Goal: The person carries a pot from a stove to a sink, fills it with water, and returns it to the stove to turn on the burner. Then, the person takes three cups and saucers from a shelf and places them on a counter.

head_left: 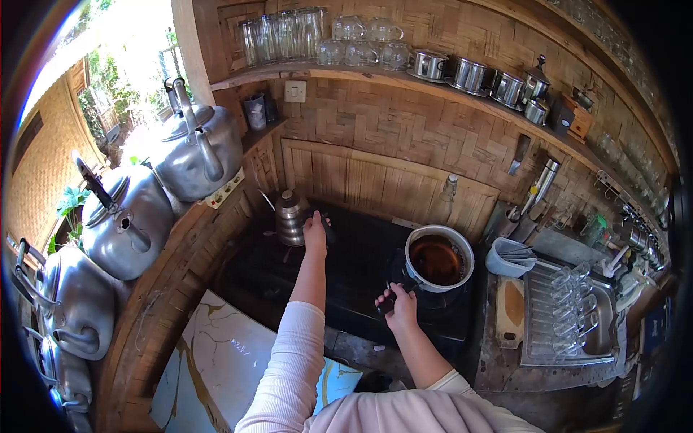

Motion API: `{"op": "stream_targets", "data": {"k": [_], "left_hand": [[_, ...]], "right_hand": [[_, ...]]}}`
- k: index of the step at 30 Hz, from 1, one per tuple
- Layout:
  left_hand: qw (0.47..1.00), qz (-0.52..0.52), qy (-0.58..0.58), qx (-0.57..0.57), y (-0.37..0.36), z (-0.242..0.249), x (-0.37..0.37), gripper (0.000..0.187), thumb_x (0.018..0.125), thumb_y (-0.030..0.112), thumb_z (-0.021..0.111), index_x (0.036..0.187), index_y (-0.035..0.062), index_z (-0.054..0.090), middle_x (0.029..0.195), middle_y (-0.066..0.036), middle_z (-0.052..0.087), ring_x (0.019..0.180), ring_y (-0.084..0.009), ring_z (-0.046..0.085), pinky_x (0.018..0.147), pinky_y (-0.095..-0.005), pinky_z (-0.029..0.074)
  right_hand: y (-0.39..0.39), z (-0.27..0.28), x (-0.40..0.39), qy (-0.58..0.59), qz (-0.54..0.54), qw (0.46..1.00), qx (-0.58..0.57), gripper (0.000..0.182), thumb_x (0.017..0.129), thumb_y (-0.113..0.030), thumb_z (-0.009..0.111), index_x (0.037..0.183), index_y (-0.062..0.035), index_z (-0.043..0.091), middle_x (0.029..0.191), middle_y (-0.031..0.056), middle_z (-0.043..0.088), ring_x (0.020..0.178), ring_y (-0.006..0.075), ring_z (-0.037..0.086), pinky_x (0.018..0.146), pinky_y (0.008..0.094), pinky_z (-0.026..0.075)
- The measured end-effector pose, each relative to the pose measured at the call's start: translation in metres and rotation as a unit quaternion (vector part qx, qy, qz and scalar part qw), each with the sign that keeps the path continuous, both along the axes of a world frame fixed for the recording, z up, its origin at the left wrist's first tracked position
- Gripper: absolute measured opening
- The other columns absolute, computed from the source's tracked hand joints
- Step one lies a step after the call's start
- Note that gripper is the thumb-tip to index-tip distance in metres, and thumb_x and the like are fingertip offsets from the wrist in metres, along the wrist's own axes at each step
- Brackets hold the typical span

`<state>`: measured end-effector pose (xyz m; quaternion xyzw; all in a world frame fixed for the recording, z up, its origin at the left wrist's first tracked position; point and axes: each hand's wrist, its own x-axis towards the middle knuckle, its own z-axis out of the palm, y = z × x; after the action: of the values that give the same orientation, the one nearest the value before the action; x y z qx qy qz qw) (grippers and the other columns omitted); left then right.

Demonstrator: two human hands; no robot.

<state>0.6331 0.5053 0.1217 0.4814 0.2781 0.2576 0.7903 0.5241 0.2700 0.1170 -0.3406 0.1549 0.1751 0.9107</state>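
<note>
My left hand is closed around the dark handle of a steel gooseneck kettle, which stands upright at the back left of the black stove. The thin spout points up and to the left. On the right side of the stove is a saucepan with dark brown liquid in it. My right hand is wrapped around the saucepan's black handle, which points toward me. The burner beneath the pan is mostly hidden.
Large metal kettles line the wooden ledge at left. Glasses and metal cups stand on the wall shelf. Right of the stove are a utensil tub, a cutting board and a sink beside glass mugs.
</note>
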Motion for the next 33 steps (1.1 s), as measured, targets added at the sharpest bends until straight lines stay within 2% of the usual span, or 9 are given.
{"op": "stream_targets", "data": {"k": [6, 11, 14, 17, 24, 28, 29, 30, 33], "left_hand": [[0.993, 0.083, -0.055, 0.07, -0.008, -0.013, 0.014, 0.035, 0.088, 0.032, 0.044, 0.077, -0.0006, 0.049, 0.072, -0.007, 0.054, 0.06, -0.0124, 0.051, 0.056, -0.0253, 0.04], [0.965, 0.193, 0.031, 0.174, -0.007, -0.025, 0.021, 0.049, 0.088, 0.037, 0.043, 0.09, -0.0111, 0.052, 0.083, -0.022, 0.059, 0.076, -0.0313, 0.058, 0.065, -0.0352, 0.044], [0.924, 0.278, 0.096, 0.243, -0.011, -0.024, 0.018, 0.054, 0.087, 0.042, 0.042, 0.095, -0.0104, 0.055, 0.089, -0.027, 0.058, 0.085, -0.039, 0.055, 0.071, -0.042, 0.042], [0.912, 0.274, 0.164, 0.258, -0.027, 0.01, -0.008, 0.055, 0.085, 0.046, 0.041, 0.092, -0.0061, 0.058, 0.087, -0.025, 0.059, 0.084, -0.0386, 0.055, 0.071, -0.0437, 0.042], [0.899, 0.275, 0.135, 0.313, -0.024, 0.004, -0.028, 0.05, 0.083, 0.045, 0.044, 0.089, -0.002, 0.061, 0.08, -0.021, 0.061, 0.078, -0.0373, 0.057, 0.069, -0.041, 0.043], [0.937, 0.191, 0.068, 0.285, -0.012, -0.012, -0.038, 0.043, 0.082, 0.039, 0.05, 0.088, -0.0019, 0.062, 0.076, -0.016, 0.063, 0.074, -0.0283, 0.061, 0.066, -0.0357, 0.043], [0.94, 0.186, 0.045, 0.282, -0.009, -0.012, -0.04, 0.037, 0.083, 0.033, 0.052, 0.077, -0.0025, 0.061, 0.062, -0.008, 0.06, 0.058, -0.0176, 0.057, 0.056, -0.0298, 0.04], [0.94, 0.183, 0.048, 0.283, -0.009, -0.014, -0.043, 0.037, 0.083, 0.033, 0.052, 0.077, -0.0025, 0.061, 0.062, -0.008, 0.06, 0.058, -0.0176, 0.057, 0.056, -0.0298, 0.04], [0.981, 0.083, -0.088, 0.148, -0.024, 0.009, -0.06, 0.035, 0.083, 0.023, 0.055, 0.054, 0.0091, 0.043, 0.051, 0.008, 0.035, 0.046, -0.0014, 0.03, 0.043, -0.0204, 0.021]], "right_hand": [[-0.036, 0.02, -0.02, -0.001, 0.029, 0.994, -0.109, 0.013, 0.078, -0.008, 0.056, 0.079, -0.0133, 0.044, 0.057, 0.0039, 0.047, 0.045, 0.018, 0.049, 0.043, 0.0333, 0.041], [-0.072, 0.027, -0.025, -0.007, 0.08, 0.986, -0.144, 0.016, 0.076, -0.007, 0.057, 0.083, -0.0112, 0.044, 0.056, 0.0054, 0.048, 0.042, 0.0183, 0.05, 0.038, 0.0322, 0.042], [-0.088, 0.029, -0.026, -0.011, 0.101, 0.984, -0.148, 0.015, 0.075, -0.006, 0.056, 0.084, -0.0107, 0.045, 0.056, 0.0056, 0.048, 0.042, 0.0183, 0.049, 0.038, 0.0317, 0.041], [-0.101, 0.031, -0.025, -0.018, 0.109, 0.983, -0.144, 0.015, 0.074, -0.005, 0.055, 0.085, -0.0092, 0.045, 0.055, 0.0063, 0.048, 0.04, 0.0183, 0.048, 0.037, 0.031, 0.04], [-0.12, 0.034, -0.025, -0.026, 0.125, 0.984, -0.128, 0.016, 0.072, -0.003, 0.054, 0.084, -0.0074, 0.044, 0.053, 0.007, 0.048, 0.036, 0.0186, 0.046, 0.033, 0.0283, 0.038], [-0.125, 0.041, -0.027, -0.03, 0.132, 0.984, -0.121, 0.016, 0.072, -0.002, 0.053, 0.084, -0.0068, 0.044, 0.052, 0.007, 0.047, 0.035, 0.0184, 0.045, 0.033, 0.0284, 0.037], [-0.127, 0.044, -0.027, -0.031, 0.129, 0.984, -0.117, 0.016, 0.072, -0.002, 0.053, 0.084, -0.0065, 0.044, 0.051, 0.0071, 0.047, 0.035, 0.0184, 0.045, 0.032, 0.0285, 0.037], [-0.13, 0.047, -0.028, -0.032, 0.126, 0.985, -0.114, 0.015, 0.072, -0.002, 0.053, 0.084, -0.0062, 0.044, 0.051, 0.0072, 0.046, 0.034, 0.0183, 0.045, 0.032, 0.0285, 0.037], [-0.139, 0.058, -0.033, -0.044, 0.119, 0.985, -0.12, 0.014, 0.073, -0.003, 0.052, 0.085, -0.0053, 0.045, 0.051, 0.0073, 0.046, 0.033, 0.0184, 0.044, 0.031, 0.0284, 0.036]]}}
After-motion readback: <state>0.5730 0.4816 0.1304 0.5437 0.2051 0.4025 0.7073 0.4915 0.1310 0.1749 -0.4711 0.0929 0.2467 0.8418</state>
